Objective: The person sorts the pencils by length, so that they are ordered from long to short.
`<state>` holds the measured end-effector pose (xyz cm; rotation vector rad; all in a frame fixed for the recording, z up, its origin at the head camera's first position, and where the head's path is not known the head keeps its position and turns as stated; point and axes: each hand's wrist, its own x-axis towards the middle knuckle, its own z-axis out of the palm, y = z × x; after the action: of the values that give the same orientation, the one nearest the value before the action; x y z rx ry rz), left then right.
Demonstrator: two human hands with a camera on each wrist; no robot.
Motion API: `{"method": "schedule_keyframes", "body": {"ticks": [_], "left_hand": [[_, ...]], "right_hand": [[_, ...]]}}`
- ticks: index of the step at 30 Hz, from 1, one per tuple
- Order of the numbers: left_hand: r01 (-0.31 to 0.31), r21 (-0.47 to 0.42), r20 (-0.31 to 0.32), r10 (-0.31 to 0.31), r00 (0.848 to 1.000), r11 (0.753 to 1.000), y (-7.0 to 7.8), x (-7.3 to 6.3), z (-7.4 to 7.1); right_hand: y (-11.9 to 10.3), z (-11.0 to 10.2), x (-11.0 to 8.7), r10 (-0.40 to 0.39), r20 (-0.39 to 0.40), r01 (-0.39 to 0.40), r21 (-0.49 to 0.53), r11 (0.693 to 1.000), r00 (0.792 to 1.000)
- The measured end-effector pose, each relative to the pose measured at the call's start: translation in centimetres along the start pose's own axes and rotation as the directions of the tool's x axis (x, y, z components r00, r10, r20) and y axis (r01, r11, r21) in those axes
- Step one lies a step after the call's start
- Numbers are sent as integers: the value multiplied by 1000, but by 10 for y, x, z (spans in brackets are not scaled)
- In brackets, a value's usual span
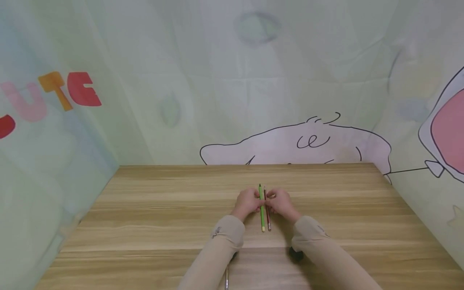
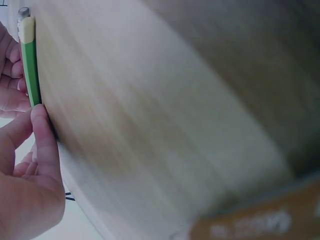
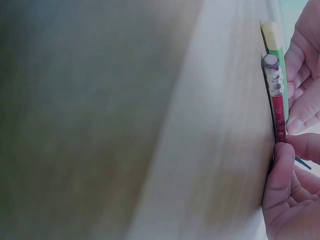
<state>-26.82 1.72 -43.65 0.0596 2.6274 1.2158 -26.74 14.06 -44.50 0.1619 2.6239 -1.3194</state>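
Side by side on the wooden table (image 1: pixel 163 225) lie a green pencil (image 1: pixel 262 219) and a dark red pencil (image 1: pixel 268 221). The green one has a pale yellow end (image 2: pixel 28 30); the red one carries a metal ferrule and eraser (image 3: pixel 271 67). With thumb and fingertip my left hand (image 1: pixel 247 202) pinches the green pencil around its middle. My right hand (image 1: pixel 282 204) pinches the red pencil (image 3: pixel 279 117) in the same way, close beside the left hand. Both pencils point away from me, their eraser ends toward me.
A thin, shiny stick-like item (image 1: pixel 226 278) lies near the front, partly under the left sleeve (image 1: pixel 214 257). Behind the table hangs a printed curtain (image 1: pixel 217 92). A blurred orange-brown object with white lettering (image 2: pixel 260 220) fills the lower right corner of the left wrist view.
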Motion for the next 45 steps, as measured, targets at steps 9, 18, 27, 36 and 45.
{"method": "schedule_keyframes", "body": {"ticks": [9, 18, 27, 36, 45], "left_hand": [[16, -4, 5, -16, 1000, 1000, 1, -1, 0], [23, -1, 6, -23, 1000, 1000, 1, -1, 0], [12, -22, 8, -11, 1000, 1000, 1, -1, -1], [25, -44, 71, -22, 997, 999, 2, 1, -8], [58, -55, 174, -48, 984, 997, 7, -4, -31]], "right_hand": [[1, 1, -1, -20, -17, 20, 7, 1000, 1000], [2, 1, -1, -20, -24, 21, 6, 1000, 1000], [3, 0, -2, -42, -25, 43, 59, 997, 999], [5, -2, 0, -41, -13, 42, 77, 996, 999], [2, -8, -4, -18, -10, 18, 96, 995, 1000]]}}
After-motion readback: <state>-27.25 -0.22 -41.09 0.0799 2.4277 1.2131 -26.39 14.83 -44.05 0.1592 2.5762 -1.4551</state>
